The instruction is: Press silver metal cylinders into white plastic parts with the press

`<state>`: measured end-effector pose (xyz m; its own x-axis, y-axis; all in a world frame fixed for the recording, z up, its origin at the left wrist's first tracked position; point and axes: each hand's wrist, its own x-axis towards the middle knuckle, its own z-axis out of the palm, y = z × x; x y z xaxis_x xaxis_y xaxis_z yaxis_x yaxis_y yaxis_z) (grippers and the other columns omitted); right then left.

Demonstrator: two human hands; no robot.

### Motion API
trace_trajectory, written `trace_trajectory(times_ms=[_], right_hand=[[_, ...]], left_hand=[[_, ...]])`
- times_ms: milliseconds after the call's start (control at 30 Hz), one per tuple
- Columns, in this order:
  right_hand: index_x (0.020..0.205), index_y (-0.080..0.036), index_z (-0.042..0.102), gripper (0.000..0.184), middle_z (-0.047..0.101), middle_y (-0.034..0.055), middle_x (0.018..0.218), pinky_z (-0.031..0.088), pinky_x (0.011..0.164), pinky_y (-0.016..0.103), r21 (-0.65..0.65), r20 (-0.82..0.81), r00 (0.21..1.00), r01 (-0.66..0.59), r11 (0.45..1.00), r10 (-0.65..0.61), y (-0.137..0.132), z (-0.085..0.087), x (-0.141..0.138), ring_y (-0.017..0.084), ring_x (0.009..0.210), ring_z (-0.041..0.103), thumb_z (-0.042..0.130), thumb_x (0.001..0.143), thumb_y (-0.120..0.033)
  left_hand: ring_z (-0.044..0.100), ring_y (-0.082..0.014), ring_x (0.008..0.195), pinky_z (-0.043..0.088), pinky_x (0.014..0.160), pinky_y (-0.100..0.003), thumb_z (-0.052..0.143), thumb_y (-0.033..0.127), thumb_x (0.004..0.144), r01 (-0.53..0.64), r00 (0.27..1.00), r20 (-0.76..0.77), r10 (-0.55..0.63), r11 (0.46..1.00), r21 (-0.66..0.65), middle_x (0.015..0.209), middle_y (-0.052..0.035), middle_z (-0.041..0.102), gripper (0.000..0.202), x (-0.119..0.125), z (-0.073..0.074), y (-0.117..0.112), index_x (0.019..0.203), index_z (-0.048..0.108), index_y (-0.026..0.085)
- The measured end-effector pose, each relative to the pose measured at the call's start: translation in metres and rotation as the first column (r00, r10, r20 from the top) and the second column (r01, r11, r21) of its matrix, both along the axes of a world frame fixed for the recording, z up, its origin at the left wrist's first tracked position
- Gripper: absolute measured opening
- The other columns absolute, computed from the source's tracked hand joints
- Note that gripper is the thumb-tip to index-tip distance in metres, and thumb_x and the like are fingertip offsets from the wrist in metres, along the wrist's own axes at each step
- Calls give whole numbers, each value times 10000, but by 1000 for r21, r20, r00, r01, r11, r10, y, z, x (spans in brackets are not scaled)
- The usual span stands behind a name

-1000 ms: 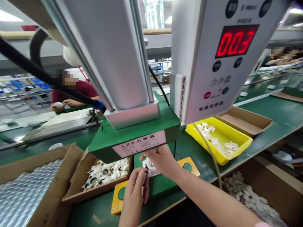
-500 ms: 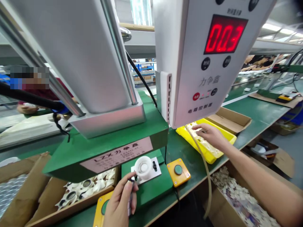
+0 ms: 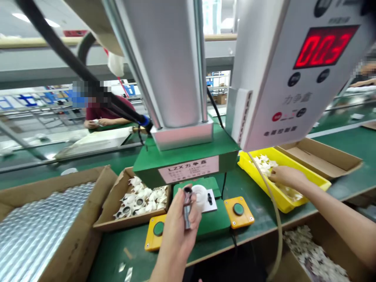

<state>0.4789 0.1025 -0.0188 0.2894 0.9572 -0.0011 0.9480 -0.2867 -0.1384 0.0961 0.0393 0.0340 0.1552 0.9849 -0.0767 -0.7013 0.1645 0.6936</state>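
though upright, tube [image 3: 187,200] in left hand [image 3: 177,234]

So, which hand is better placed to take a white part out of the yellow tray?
The right hand, probably: it lies on the white parts inside the yellow tray. The left hand is busy holding a small metal tube before the press.

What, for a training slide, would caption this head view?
At a press, left hand holds a tube; right hand reaches into a yellow tray of white parts.

Metal tube [image 3: 187,203] upright (open-topped); white parts [image 3: 264,161] heaped
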Motion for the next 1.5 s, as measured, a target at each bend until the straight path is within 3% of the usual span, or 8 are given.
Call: trace_trajectory(times_ms=[267, 400, 667, 833, 1133, 1233, 1333, 1500], right_hand=[[1153, -245, 541, 448, 654, 111, 1043, 364, 599, 328, 376, 45, 998, 27, 926, -47, -38, 44, -21, 243, 805, 625, 485, 831, -551], [1053, -282, 573, 404, 662, 22, 937, 430, 602, 274, 609, -34, 950, -228, 760, 311, -64, 64, -92, 160, 701, 620, 566, 784, -582], [1045, -291, 648, 232, 662, -5, 951, 480, 727, 266, 521, -130, 691, -563, 642, 711, -50, 74, -222, 151, 835, 621, 584, 835, -366], [1030, -279, 668, 207, 669, 8, 967, 473, 778, 278, 502, -21, 614, -676, 540, 789, -34, 65, -240, 166, 929, 606, 547, 864, -309], [1217, -269, 534, 322, 591, 53, 1137, 502, 815, 316, 489, 40, 665, -664, 566, 746, -48, 49, -237, 187, 976, 597, 492, 904, -329], [1258, -253, 494, 343, 596, 64, 1128, 500, 815, 294, 557, 3, 717, -580, 594, 697, -63, 34, -219, 178, 990, 591, 447, 925, -326], [1268, -272, 480, 340, 645, 31, 996, 502, 756, 274, 590, -15, 772, -506, 629, 635, -79, 15, -194, 156, 893, 611, 438, 932, -311], [1299, -273, 457, 368, 676, 14, 957, 495, 694, 313, 547, 174, 849, -504, 668, 499, -99, -13, -165, 165, 761, 627, 430, 936, -328]], left_hand=[[305, 2, 413, 253, 342, -109, 550, 273, 866, 198, 921, 332, -203, 979, 48, 700, 31, 464, 158, 25, 19, 16, 781, 510, 146], [320, -27, 357, 251, 337, -145, 527, 409, 864, 138, 984, 100, -147, 986, 92, 543, 56, 429, 282, 24, 16, 11, 716, 488, 173], [310, -47, 316, 215, 311, -155, 488, 485, 866, -217, 957, -184, 224, 974, 57, 466, 84, 406, 286, -20, -14, -6, 869, 542, 204], [293, -31, 320, 203, 317, -141, 520, 469, 849, -308, 903, -302, 305, 951, 40, 482, 89, 402, 280, -44, -29, -15, 853, 540, 189], [309, -62, 364, 230, 341, -172, 446, 556, 845, -245, 788, -563, 251, 966, 87, 498, 76, 398, 386, -48, -46, -23, 916, 565, 195], [380, -103, 394, 309, 399, -205, 460, 548, 833, -281, 535, -776, 333, 937, 208, 474, 64, 427, 386, -64, -41, -31, 980, 596, 217], [555, -175, 507, 391, 511, -244, 510, 493, 812, -197, 41, -938, 344, 923, 330, 552, 11, 601, 322, -91, -41, -38, 1003, 642, 270], [680, -248, 729, 443, 566, -275, 472, 399, 850, 49, -507, -821, 265, 959, 280, 935, -57, 734, 337, -117, -53, -44, 1112, 657, 297]])
